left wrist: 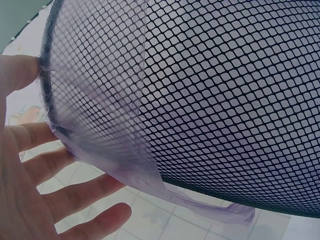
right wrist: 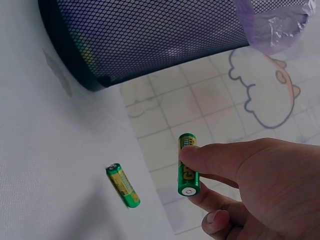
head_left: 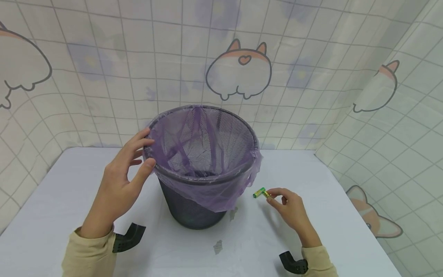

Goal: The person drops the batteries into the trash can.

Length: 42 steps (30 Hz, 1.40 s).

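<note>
A black mesh wastebasket point(head_left: 194, 209) stands upright, lined with a translucent purple bag point(head_left: 214, 192) folded over its rim. On the rim's left side rests my left hand point(head_left: 119, 184), its fingers spread and nearly straight; in the left wrist view the thumb point(left wrist: 20, 72) and index fingertip touch the bag-covered edge. To the right of the basket, my right hand point(head_left: 290, 207) pinches a green and yellow battery point(right wrist: 188, 175) between thumb and finger. A second battery point(right wrist: 123, 186) of the same look lies on the white surface, just beside the held one in the head view.
The white tabletop point(head_left: 166, 254) has two small grey worn patches point(head_left: 218, 247) in front of and beside the basket. Behind it hangs a grid-patterned curtain point(head_left: 138, 77) with cartoon animal prints, which also runs along both sides.
</note>
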### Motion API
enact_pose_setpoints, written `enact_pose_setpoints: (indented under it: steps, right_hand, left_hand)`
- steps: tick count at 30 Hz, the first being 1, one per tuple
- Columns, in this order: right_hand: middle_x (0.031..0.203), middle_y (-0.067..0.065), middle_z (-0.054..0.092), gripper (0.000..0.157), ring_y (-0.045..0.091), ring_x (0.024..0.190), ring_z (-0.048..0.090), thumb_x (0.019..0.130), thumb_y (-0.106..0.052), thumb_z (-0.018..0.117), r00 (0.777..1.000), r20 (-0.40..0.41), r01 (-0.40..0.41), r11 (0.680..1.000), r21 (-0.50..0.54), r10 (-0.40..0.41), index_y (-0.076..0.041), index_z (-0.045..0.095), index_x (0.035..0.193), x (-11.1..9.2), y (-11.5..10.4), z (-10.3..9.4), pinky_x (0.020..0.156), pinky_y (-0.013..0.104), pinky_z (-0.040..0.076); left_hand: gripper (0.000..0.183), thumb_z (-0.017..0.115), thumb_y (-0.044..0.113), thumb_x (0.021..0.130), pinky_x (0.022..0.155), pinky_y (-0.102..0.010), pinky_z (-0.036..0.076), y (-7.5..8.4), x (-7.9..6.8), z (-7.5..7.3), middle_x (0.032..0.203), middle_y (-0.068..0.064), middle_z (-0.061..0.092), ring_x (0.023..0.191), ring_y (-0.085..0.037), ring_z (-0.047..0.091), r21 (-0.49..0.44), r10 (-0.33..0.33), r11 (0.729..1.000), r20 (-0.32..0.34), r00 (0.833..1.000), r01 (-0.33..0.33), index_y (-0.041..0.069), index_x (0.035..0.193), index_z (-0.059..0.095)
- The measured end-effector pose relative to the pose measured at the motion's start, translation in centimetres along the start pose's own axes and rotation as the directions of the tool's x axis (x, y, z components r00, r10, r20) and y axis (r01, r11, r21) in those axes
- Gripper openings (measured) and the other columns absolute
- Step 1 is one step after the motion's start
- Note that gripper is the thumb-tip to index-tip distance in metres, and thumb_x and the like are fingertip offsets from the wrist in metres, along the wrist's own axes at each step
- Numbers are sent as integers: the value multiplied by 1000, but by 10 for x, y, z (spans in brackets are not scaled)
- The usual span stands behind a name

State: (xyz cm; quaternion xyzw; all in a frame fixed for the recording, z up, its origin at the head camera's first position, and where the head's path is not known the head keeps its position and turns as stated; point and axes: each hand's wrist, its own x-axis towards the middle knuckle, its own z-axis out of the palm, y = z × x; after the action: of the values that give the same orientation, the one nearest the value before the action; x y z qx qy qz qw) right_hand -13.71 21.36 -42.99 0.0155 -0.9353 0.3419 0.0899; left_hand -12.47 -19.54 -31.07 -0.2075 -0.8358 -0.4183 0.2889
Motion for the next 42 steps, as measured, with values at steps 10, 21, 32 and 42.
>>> enact_pose_setpoints:
  steps: [10, 21, 32, 42]
  right_hand:
    - [91, 2, 68, 21, 18, 77, 47, 84, -11, 74, 998, -36, 49, 999, -1, -49, -12, 72, 105, -2, -4, -6, 64, 19, 36]
    - [88, 1, 66, 22, 12, 71, 40, 84, -11, 74, 992, -68, 106, 994, -1, -106, -12, 72, 105, -3, -15, -15, 60, 23, 32]
    - [87, -1, 64, 22, 12, 72, 39, 84, -11, 74, 985, -105, 137, 991, 14, -134, -15, 72, 105, -7, -29, -25, 58, 22, 31]
    - [87, -4, 64, 25, 9, 72, 38, 83, -9, 74, 967, -159, 197, 980, -13, -196, -17, 72, 106, -9, -43, -38, 57, 23, 31]
  left_hand:
    - [44, 59, 11, 94, 94, -3, 38, -1, -1, 1, 152, 8, 41, 123, -24, 56, 0, -8, 1000, 4, 1000, 8, 17, 137, 52]
    - [44, 59, 10, 94, 94, -4, 38, -1, -1, 0, 152, 7, 42, 122, -23, 56, 2, 8, 1000, -5, 1000, -8, 16, 137, 52]
    - [44, 59, 9, 94, 93, -5, 40, -1, 0, 1, 152, 7, 42, 121, -22, 57, -17, 19, 1000, -9, 1000, -19, 16, 137, 52]
    - [44, 58, 11, 94, 94, -3, 38, -1, 0, 1, 153, 8, 41, 123, -24, 56, -11, 5, 1000, 0, 1000, -5, 16, 138, 52]
